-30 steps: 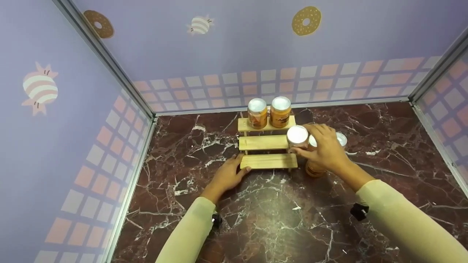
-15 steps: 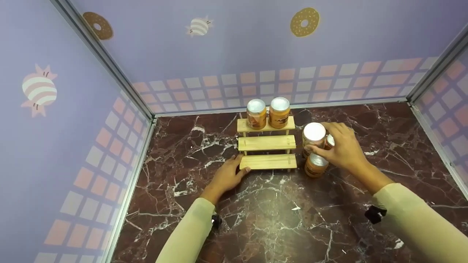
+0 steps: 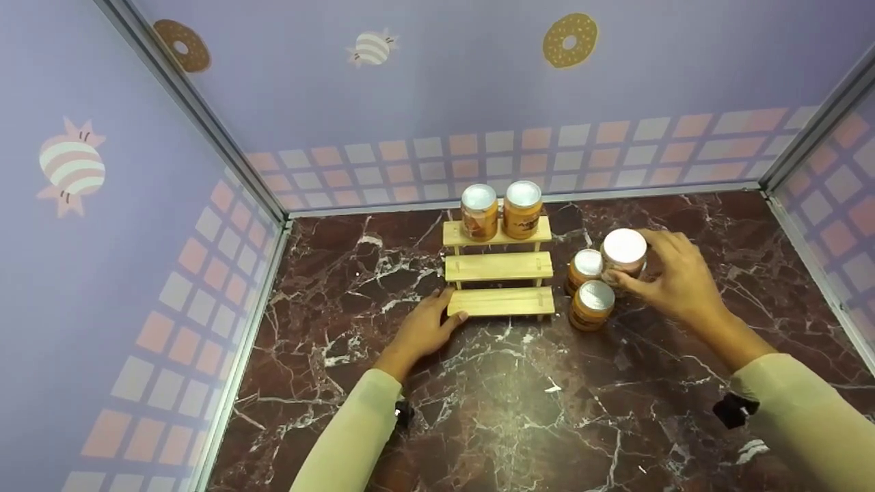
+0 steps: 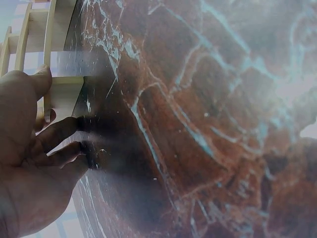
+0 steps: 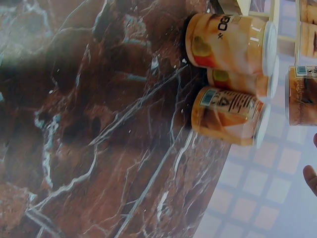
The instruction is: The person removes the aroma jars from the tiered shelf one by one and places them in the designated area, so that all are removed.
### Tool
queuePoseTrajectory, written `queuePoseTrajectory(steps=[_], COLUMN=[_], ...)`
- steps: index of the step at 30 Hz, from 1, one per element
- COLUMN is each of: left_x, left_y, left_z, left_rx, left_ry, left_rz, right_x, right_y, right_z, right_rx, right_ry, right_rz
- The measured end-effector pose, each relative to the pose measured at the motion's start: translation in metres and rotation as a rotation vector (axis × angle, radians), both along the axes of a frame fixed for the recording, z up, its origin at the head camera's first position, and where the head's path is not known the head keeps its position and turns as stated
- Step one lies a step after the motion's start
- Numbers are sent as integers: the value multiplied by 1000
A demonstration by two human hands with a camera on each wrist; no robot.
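Observation:
A three-tier wooden display stand (image 3: 499,266) stands on the marble-patterned surface, two orange cans with silver tops on its highest tier: a left can (image 3: 480,213) and a right can (image 3: 523,210). At the stand's lowest tier, my left hand (image 3: 422,335) grips the left end between thumb and fingers. My right hand (image 3: 677,277) holds another can (image 3: 624,251) by its sides, upright and raised off the surface. Just left of it stand a rear can (image 3: 578,277) and a front can (image 3: 590,313). In the right wrist view a third standing can (image 5: 228,116) shows, hidden from the head view.
A purple back wall (image 3: 451,89) with donut and candy prints rises close behind the stand. Another printed wall (image 3: 123,260) closes off the left side, and a third wall (image 3: 834,239) the right. Dark red marble surface (image 3: 506,403) lies in front of the stand.
My right hand has moved right with the can, from beside the stand's middle tier to past the standing cans. The left hand stays on the stand.

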State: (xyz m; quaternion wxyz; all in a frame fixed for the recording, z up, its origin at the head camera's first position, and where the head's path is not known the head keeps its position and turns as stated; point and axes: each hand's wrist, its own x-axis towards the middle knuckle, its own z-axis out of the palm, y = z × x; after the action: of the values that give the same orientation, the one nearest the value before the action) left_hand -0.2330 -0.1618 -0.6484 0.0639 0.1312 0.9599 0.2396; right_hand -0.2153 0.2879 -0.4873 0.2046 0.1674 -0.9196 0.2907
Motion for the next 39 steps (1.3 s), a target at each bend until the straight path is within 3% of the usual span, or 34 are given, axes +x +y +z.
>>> queuePoseTrajectory(steps=[8, 27, 39], left_x=[2, 0, -1], left_y=[1, 1, 1], left_z=[3, -1, 1], left_rx=[70, -4, -20], left_ry=[30, 13, -3], left_rz=[-1, 7, 2], right_x=[4, 19, 26], right_y=[15, 38, 43], right_z=[-5, -15, -30], right_rx=[9, -25, -17], right_ry=[45, 13, 79], right_rz=[1, -49, -22])
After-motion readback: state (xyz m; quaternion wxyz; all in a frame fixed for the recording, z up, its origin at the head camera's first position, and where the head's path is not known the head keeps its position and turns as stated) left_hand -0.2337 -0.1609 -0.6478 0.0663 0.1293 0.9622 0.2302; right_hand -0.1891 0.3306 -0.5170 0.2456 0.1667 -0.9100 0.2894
